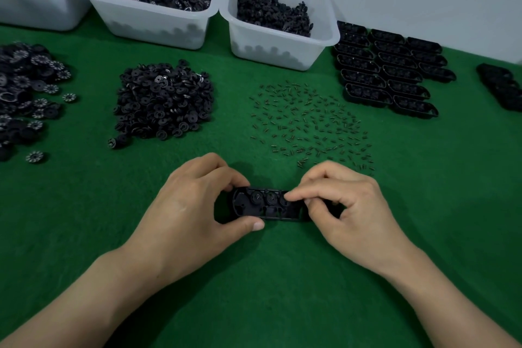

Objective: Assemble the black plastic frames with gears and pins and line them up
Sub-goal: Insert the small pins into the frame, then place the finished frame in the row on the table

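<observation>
Both hands are on one black frame (265,205), low over the green mat (254,277). The left hand (192,206) grips its left end, thumb under the near edge. The right hand (347,206) pinches the right end and hides it. Loose pins (310,121) lie just behind, a gear heap (163,99) back-left, and finished frames in rows (387,70) back-right. The far-left pile (25,93) is cut off.

Green worktop (268,291) along its near edge gives me passage; gear heap (162,102), scattered pins (310,124), frame rows (387,70) and white bins (282,48) block the far side.
</observation>
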